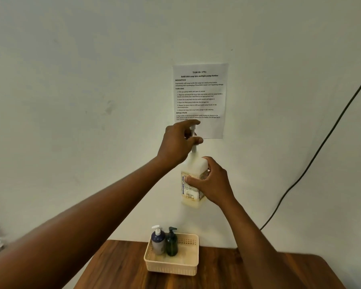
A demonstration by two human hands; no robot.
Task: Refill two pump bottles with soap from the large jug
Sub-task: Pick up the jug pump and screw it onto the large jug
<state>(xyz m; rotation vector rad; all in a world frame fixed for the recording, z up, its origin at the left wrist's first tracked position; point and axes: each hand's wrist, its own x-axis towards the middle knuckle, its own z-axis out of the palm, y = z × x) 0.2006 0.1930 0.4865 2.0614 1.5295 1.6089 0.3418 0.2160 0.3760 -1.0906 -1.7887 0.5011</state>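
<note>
Cream basket [193, 265]; white jug [194, 176]; dark-blue bottle [158, 241]; dark-green bottle [171, 244]; wood-grain table [121, 268].

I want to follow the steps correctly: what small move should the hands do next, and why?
Probably set the white bottle down on the table. The right hand holds it in the air, the left hand grips its pump, and both small bottles already stand in the basket.

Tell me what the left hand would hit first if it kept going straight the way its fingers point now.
The left hand grips the pump head of the white bottle. Its fingers point right, toward the instruction sheet on the wall; depth is unclear.
</note>
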